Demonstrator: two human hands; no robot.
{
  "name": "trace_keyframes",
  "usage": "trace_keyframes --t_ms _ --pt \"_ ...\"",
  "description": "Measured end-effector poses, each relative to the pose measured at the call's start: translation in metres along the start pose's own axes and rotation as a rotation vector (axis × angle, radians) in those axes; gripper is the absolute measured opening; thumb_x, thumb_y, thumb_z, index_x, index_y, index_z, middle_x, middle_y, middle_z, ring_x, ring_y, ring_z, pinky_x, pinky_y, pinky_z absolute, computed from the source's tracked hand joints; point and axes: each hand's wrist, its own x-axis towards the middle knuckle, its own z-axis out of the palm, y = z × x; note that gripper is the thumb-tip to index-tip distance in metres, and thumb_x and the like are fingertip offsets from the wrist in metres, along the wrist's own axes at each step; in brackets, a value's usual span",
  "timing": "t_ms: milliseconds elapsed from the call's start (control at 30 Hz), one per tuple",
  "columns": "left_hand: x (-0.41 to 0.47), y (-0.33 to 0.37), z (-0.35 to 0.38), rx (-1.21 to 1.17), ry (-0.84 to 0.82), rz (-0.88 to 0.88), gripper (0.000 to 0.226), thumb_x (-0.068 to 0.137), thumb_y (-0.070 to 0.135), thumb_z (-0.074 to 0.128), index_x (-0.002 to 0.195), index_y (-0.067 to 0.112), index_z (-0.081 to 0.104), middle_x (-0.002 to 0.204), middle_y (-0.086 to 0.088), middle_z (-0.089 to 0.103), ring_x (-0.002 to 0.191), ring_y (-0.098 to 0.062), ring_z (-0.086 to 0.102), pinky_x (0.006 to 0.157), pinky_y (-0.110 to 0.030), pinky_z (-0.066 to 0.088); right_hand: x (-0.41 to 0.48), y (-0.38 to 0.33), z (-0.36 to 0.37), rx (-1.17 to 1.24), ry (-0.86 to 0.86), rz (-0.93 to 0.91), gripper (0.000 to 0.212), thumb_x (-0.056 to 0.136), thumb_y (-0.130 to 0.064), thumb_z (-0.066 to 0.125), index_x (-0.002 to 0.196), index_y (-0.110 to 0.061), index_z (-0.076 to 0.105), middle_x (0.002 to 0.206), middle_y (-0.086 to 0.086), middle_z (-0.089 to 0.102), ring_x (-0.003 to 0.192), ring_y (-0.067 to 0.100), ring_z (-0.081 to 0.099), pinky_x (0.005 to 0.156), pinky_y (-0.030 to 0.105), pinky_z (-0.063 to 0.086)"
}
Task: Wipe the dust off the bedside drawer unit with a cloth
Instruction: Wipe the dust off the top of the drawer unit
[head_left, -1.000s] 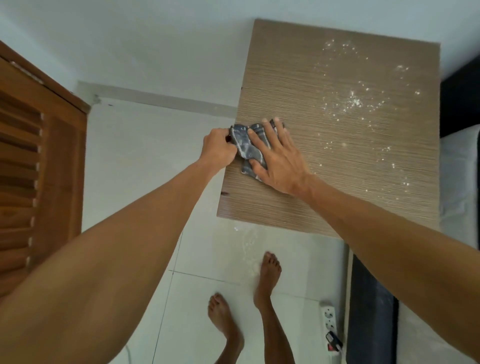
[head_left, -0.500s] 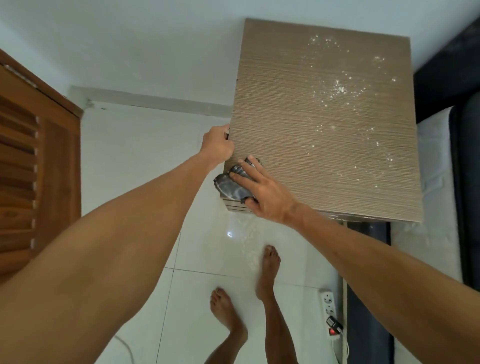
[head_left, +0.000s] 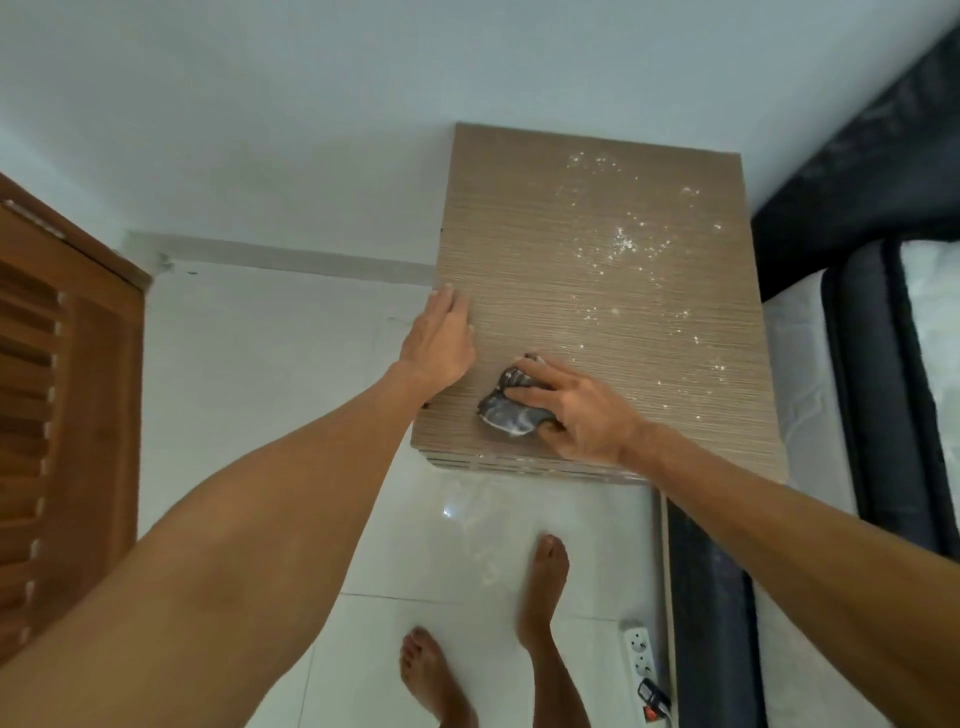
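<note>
The bedside drawer unit (head_left: 571, 291) has a light brown wood-grain top, seen from above. White dust specks (head_left: 623, 244) are scattered over its right and far part. A crumpled dark grey cloth (head_left: 506, 413) lies on the near part of the top. My right hand (head_left: 576, 410) presses down on it, fingers curled over the cloth. My left hand (head_left: 441, 343) rests flat with fingers together on the left edge of the top, holding nothing.
A bed with a dark frame (head_left: 872, 322) and white mattress (head_left: 800, 374) stands right of the unit. A slatted wooden door (head_left: 57, 415) is at the left. My bare feet (head_left: 540, 587) stand on white tiles. A power strip (head_left: 641, 660) lies on the floor at lower right.
My right hand has moved the cloth from the near left corner edge back onto the top, farther right. My left hand has opened from gripping the left edge to lying flat on it.
</note>
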Motion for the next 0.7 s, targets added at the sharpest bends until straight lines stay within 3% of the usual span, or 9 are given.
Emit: trace_keyframes --t_ms 100,200,300,433,533,700 --pt "0.016 0.007 0.013 0.105 0.004 0.020 0.054 0.101 0.025 0.037 0.148 0.006 0.022 0.158 -0.015 0.017 0.147 -0.032 0.012 0.118 -0.048 0.019 0.020 0.046 -0.033 0.004 0.092 0.096 0.050 0.086 -0.008 0.062 0.135 -0.008 0.055 0.149 0.020 0.040 0.137 0.042 0.036 0.108 0.052 0.030" --pt "0.037 0.019 0.031 0.186 0.031 0.025 0.056 0.101 0.032 0.030 0.151 0.009 0.018 0.160 -0.013 0.013 0.148 -0.029 0.009 0.119 -0.049 0.013 0.047 0.096 -0.063 0.022 0.166 0.145 0.051 0.083 -0.004 0.062 0.134 -0.007 0.056 0.148 0.019 0.042 0.136 0.044 0.037 0.107 0.054 0.032" --pt "0.059 0.029 0.045 0.204 0.071 0.028 0.055 0.102 0.033 0.027 0.152 0.010 0.017 0.161 -0.010 0.011 0.148 -0.027 0.007 0.119 -0.049 0.008 0.081 0.143 -0.089 0.042 0.243 0.168 0.047 0.087 -0.004 0.060 0.134 -0.007 0.056 0.147 0.019 0.043 0.134 0.040 0.038 0.108 0.045 0.024" --pt "0.086 0.027 0.058 0.254 0.132 0.025 0.056 0.102 0.036 0.016 0.152 0.011 0.014 0.161 -0.009 0.009 0.149 -0.025 0.005 0.119 -0.049 0.005 0.127 0.193 -0.114 0.075 0.320 0.169 0.041 0.092 -0.008 0.056 0.133 -0.007 0.055 0.144 0.017 0.045 0.128 0.034 0.042 0.110 0.050 0.029" --pt "0.090 0.027 0.063 0.290 0.168 0.013 0.056 0.102 0.036 0.013 0.153 0.012 0.013 0.161 -0.007 0.008 0.149 -0.024 0.005 0.120 -0.049 0.006 0.161 0.225 -0.121 0.094 0.290 0.215 0.048 0.092 -0.012 0.056 0.139 -0.009 0.050 0.147 0.016 0.038 0.133 0.031 0.034 0.114 0.044 0.022" --pt "0.089 0.026 0.065 0.340 0.183 0.011 0.055 0.103 0.033 0.013 0.153 0.011 0.010 0.162 -0.007 0.005 0.149 -0.023 0.003 0.121 -0.047 0.007 0.205 0.258 -0.118 0.051 0.206 0.230 0.052 0.086 -0.024 0.051 0.137 -0.014 0.049 0.144 0.012 0.041 0.131 0.032 0.037 0.112 0.046 0.031"
